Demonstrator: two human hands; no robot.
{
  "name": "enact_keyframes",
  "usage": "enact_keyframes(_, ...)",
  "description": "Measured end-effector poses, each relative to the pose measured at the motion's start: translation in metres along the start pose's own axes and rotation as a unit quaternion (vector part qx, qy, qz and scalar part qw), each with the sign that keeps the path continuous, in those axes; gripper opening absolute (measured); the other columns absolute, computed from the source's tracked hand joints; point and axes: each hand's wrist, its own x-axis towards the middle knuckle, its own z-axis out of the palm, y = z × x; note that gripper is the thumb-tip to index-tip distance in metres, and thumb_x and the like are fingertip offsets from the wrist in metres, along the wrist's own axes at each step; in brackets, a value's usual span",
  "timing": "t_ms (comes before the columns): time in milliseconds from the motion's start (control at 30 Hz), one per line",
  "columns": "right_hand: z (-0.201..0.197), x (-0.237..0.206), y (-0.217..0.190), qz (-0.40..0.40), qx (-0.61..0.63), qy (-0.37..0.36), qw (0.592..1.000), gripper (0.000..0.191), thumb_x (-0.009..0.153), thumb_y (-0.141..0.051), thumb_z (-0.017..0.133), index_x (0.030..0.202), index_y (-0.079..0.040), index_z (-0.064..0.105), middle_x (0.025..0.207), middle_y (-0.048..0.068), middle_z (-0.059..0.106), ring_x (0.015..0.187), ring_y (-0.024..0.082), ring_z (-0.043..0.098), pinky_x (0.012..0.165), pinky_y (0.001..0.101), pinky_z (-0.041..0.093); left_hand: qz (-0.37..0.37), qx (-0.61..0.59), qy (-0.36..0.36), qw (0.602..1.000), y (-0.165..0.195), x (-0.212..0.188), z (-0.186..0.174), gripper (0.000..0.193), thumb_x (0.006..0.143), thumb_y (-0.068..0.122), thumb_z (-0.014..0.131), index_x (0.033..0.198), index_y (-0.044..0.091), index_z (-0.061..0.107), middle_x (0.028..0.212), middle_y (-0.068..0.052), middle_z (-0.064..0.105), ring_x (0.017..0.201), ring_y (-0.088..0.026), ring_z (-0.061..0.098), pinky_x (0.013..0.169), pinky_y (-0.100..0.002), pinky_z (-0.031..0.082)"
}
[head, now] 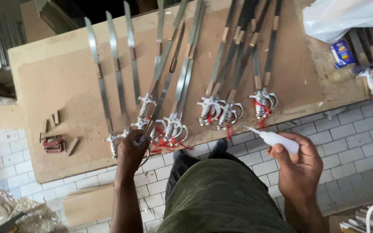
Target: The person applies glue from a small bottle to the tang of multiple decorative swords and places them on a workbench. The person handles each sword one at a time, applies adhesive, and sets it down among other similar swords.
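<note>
Silver metal sword with an ornate cast hilt [145, 129] lies at the near edge of a brown fibreboard worktop [61, 82], its hilt gripped by the left hand [131, 149], whose fingers are curled shut around it. Its long blade runs away from the fingers, slanting up and to the right across the board. Red cord [165, 140] trails from the hilts just to the right of those fingers. The right hand [296, 166] is well apart to the right, off the board, over white tiled floor [350, 133]; its fingers are clamped on a small white plastic squeeze bottle [275, 139], nozzle pointing left toward the board edge. Beyond both hands, more silver swords [221, 86] lie side by side, hilts nearest. Olive camouflage trousers [221, 194] fill the space between the forearms.
</note>
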Motion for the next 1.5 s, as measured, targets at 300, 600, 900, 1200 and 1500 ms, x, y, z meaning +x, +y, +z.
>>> enact_keyframes(300,0.104,-0.055,-0.030,-0.040,0.047,-0.177,0.982,0.031,0.099,-0.006,0.074,0.124,0.005,0.059,0.113,0.019,0.067,0.096,0.022,0.068,0.084,0.0335,0.059,0.060,-0.026,-0.047,0.997,0.065,-0.069,-0.144,0.027,0.080,0.020,0.083,0.103,0.009,0.075,0.087,-0.008,0.079,0.073,-0.019,0.079,0.064,-0.034,0.061)
enact_keyframes(600,0.154,-0.114,-0.081,-0.173,-0.176,-0.254,0.935,0.034,0.086,-0.008,0.076,0.116,0.000,0.063,0.116,0.023,0.070,0.105,0.024,0.072,0.078,0.0288,0.062,0.326,0.017,-0.071,0.943,0.078,-0.117,-0.204,0.016,0.088,0.026,0.076,0.090,0.011,0.072,0.075,-0.009,0.069,0.073,-0.030,0.069,0.060,-0.045,0.054)
enact_keyframes(900,0.175,-0.139,-0.101,-0.245,-0.308,-0.308,0.866,0.040,0.081,0.001,0.079,0.116,-0.004,0.060,0.116,0.020,0.067,0.110,0.026,0.075,0.081,0.0307,0.065,0.424,0.010,-0.122,0.897,0.067,-0.124,-0.214,0.015,0.083,0.017,0.074,0.088,0.007,0.065,0.081,-0.008,0.067,0.080,-0.028,0.068,0.062,-0.042,0.056)
enact_keyframes(1200,0.186,-0.164,-0.122,-0.306,-0.423,-0.239,0.819,0.040,0.078,-0.008,0.082,0.112,-0.013,0.061,0.110,0.013,0.070,0.104,0.024,0.075,0.081,0.0340,0.063,0.454,0.038,-0.137,0.880,0.062,-0.130,-0.217,0.015,0.078,0.012,0.072,0.088,0.005,0.064,0.083,-0.009,0.067,0.083,-0.027,0.068,0.062,-0.040,0.056)
enact_keyframes(1500,0.154,-0.159,-0.126,-0.310,-0.469,-0.203,0.802,0.035,0.077,-0.008,0.080,0.107,-0.006,0.062,0.108,0.019,0.069,0.105,0.029,0.073,0.080,0.0358,0.062,0.401,0.008,-0.130,0.907,0.056,-0.136,-0.213,0.019,0.095,0.028,0.074,0.092,0.010,0.068,0.082,-0.006,0.069,0.081,-0.028,0.069,0.065,-0.044,0.054)
